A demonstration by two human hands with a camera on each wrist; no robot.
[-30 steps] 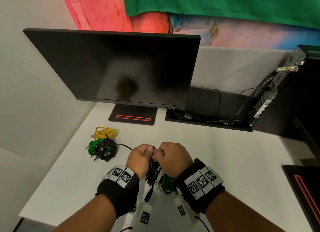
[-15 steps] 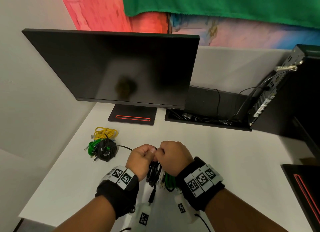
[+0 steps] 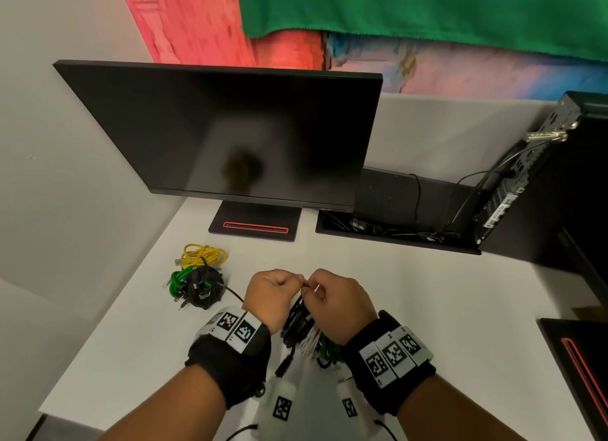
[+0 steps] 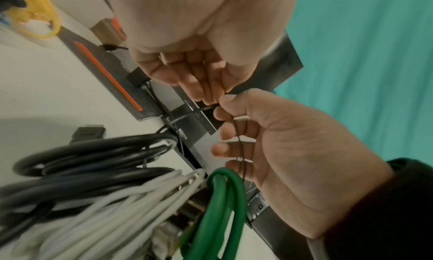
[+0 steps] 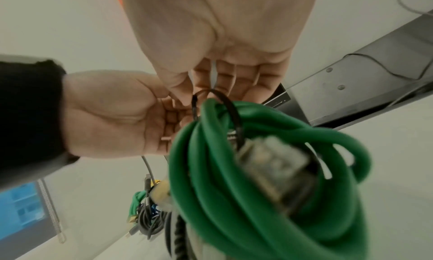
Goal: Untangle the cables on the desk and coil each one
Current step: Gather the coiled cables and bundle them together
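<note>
The bundle of cables [image 3: 301, 325], with black, white and green loops, hangs above the desk [image 3: 427, 309] between both hands. The left hand [image 3: 273, 296] and right hand [image 3: 339, 301] each pinch a thin black tie [image 4: 239, 143] at its top. The loops look limp and light, so the top bend is probably the best place to grip. No readable writing. Another cable pile [image 3: 197, 282] lies left.

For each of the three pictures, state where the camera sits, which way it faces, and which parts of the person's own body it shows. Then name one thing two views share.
Head: worn high, looks forward and down at the desk, monitor; both forearms, left hand, right hand.
Left wrist: looks along the left palm at the fingers; right hand opposite.
Right wrist: looks along the right palm; left hand opposite.
Shared: green cable in both wrist views.
</note>
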